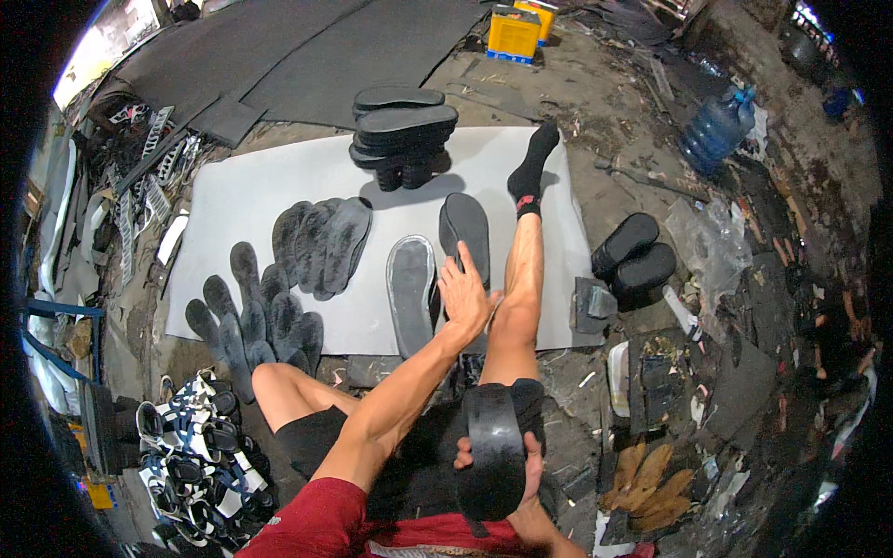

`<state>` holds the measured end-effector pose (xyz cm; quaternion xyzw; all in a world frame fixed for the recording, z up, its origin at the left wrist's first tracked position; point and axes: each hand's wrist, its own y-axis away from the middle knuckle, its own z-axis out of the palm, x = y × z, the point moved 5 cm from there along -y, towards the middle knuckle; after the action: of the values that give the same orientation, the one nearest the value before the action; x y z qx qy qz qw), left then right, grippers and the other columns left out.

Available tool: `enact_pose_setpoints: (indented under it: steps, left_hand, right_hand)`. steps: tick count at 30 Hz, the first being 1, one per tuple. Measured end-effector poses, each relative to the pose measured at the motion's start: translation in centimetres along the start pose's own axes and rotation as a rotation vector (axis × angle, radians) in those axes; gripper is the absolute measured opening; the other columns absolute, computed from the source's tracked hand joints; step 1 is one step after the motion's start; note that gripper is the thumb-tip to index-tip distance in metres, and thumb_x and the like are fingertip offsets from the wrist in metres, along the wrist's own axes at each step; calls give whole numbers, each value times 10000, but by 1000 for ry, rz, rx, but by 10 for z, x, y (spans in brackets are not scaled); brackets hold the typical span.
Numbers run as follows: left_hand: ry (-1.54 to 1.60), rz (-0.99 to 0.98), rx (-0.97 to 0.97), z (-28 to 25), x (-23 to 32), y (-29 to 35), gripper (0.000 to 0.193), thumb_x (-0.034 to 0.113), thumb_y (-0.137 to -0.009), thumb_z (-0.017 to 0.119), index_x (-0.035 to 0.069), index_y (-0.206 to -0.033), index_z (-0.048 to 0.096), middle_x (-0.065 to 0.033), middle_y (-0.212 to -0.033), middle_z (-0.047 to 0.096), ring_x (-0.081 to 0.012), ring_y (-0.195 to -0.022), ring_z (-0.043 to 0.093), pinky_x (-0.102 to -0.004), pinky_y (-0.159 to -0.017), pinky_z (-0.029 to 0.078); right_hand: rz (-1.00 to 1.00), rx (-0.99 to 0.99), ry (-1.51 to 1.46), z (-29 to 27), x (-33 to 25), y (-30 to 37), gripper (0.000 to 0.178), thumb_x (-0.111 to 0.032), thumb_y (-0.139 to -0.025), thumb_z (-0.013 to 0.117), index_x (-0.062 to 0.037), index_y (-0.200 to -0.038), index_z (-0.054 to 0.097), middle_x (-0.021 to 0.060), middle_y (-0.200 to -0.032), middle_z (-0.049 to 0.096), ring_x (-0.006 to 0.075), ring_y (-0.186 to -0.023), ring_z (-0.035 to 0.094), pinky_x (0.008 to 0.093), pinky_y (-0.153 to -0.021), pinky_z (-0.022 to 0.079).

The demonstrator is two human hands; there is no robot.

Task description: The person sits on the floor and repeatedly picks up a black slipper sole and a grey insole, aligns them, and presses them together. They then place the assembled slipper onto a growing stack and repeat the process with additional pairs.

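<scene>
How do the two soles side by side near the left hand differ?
Rim: the left sole has a pale edge line around its grey face; the right sole has a dark edge.
Position: the right sole lies farther from the person than the left sole.
Cover: the left hand hides part of the right sole; the left sole's face is mostly visible.
Shared: both are elongated and lie on the white sheet.
</scene>
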<state>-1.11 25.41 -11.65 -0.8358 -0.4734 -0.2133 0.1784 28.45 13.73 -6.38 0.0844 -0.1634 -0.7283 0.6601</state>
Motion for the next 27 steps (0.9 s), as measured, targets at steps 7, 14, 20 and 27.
enact_pose_setpoints:
  steps: [7,14,20,27]
  left_hand:
    - [74,-6,30,-8,-25,-28,1091,284,-743,946,-85,-1585,359,-311,-1345,554,-462,-1276,505,-523,-1115,433]
    - [134,-45,-105,-31,-13,-29,1070,175,-756,930,105,-1641,333,-341,-1328,537,-520,-1225,555,-596,-1055,487]
    - [119,1,-155,-34,-8,-32,1027,123,-778,895,205,-1630,328,-349,-1254,517,-568,-1198,582,-621,-1029,513]
    - [203,67,-148,-47,8,-43,958,145,-809,866,177,-1618,354,-337,-1312,529,-598,-1143,625,-617,-989,553]
  right_hand:
    - [-3,18,-42,-6,5,-1,922,-698,-948,582,116,-1379,532,233,-1215,642,345,-1099,626,490,-1046,511]
    - [57,14,-1,-8,9,-4,903,-701,-968,590,106,-1371,544,198,-1213,640,314,-1029,612,485,-929,512]
    - [18,57,18,-10,10,-3,904,-701,-980,584,110,-1379,545,210,-1231,643,306,-1008,617,465,-896,510]
    - [25,41,39,-17,10,-5,935,-729,-983,561,97,-1419,529,222,-1185,657,319,-997,625,469,-883,523]
